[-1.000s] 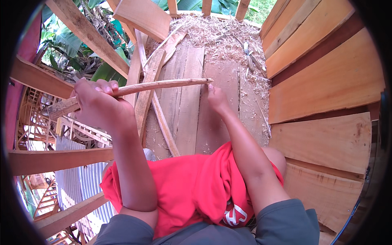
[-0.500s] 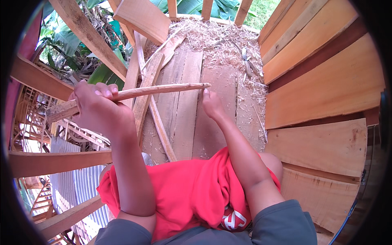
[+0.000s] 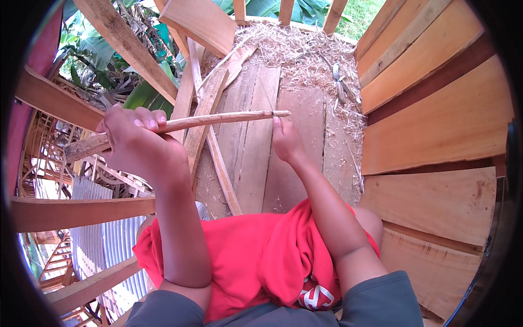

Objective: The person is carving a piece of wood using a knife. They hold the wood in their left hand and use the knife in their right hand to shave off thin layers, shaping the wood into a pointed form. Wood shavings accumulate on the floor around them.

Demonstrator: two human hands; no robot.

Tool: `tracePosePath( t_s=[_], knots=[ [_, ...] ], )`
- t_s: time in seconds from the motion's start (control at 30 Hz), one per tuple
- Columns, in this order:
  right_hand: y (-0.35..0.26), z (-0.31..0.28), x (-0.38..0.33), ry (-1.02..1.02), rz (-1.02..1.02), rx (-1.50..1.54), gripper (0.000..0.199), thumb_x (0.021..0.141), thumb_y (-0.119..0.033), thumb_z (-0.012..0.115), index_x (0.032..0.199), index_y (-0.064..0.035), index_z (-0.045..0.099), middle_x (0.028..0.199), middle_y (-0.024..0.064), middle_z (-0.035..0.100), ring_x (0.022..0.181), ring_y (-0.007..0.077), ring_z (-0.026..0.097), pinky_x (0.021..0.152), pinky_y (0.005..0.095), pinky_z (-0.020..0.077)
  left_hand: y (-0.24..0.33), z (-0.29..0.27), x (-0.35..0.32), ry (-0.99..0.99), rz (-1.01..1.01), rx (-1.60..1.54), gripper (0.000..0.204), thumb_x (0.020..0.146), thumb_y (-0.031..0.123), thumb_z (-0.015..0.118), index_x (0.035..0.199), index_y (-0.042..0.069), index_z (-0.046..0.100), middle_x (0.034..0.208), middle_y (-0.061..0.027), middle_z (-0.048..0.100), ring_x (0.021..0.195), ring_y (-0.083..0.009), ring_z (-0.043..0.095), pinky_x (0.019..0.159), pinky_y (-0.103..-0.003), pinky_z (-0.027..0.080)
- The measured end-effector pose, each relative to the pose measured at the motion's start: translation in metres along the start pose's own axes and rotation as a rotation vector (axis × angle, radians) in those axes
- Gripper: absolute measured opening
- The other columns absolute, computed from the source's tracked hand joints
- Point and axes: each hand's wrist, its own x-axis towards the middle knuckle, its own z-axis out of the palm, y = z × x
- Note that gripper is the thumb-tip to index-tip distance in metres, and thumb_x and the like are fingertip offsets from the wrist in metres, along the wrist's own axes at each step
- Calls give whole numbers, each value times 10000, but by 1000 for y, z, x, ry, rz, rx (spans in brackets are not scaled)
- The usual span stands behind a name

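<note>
The plank floor (image 3: 299, 180) toward 12 o'clock and the red cloth (image 3: 237, 245) over the lap at 6 both sit slightly farther toward 3 o'clock than half a second ago. The wooden stick (image 3: 218, 119) runs from 9 o'clock to about 1, as before. The left hand (image 3: 139, 136) at 10 matches too, its grip wrapped around the stick. The right hand (image 3: 289, 143), near centre toward 2, has slipped slightly back from the tip; whether its grip holds anything cannot be told.
</note>
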Motion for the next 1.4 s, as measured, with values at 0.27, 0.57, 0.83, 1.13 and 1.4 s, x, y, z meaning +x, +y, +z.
tracePosePath(
  t_s=[0.27, 0.57, 0.83, 1.13, 1.4],
  knots=[
    [2, -2, -1, 16, -214, 44, 454, 999, -300, 348, 803, 49, 563, 745, 238, 613, 706, 379, 589, 678, 454, 441, -2, 4, -1, 1, -9, -32, 185, 817, 9, 512, 739, 111, 379, 548, 30, 294, 477, -78, 335, 491, -257, 342],
    [24, -4, -4, 14, 146, -48, 422, 981, -261, 354, 940, 56, 629, 908, 299, 635, 918, 446, 610, 801, 480, 468, -4, 5, -1, 18, -20, 37, 160, 845, 28, 532, 752, 87, 417, 549, 9, 323, 503, -85, 359, 545, -284, 388],
    [42, 6, 5, 36, 228, 63, 474, 1005, -334, 325, 866, 56, 556, 724, 186, 578, 679, 325, 594, 680, 434, 462, -4, 9, -4, 62, -37, 36, 130, 871, 56, 567, 814, 44, 450, 621, 3, 313, 556, -99, 382, 535, -296, 382],
    [4, 10, -3, -54, 7, 53, 487, 999, -327, 321, 936, 57, 613, 901, 286, 639, 931, 454, 605, 804, 494, 451, -5, 1, 2, 90, -29, 52, 154, 862, 58, 566, 774, 42, 441, 658, -18, 324, 570, -111, 393, 550, -308, 396],
    [-7, -2, 0, -93, -18, 48, 490, 996, -331, 321, 939, 56, 616, 903, 292, 638, 926, 462, 601, 818, 506, 456, -7, 0, 4, 69, -19, 67, 176, 862, 54, 562, 750, 42, 426, 661, -13, 332, 573, -118, 396, 561, -314, 399]
  ],
)
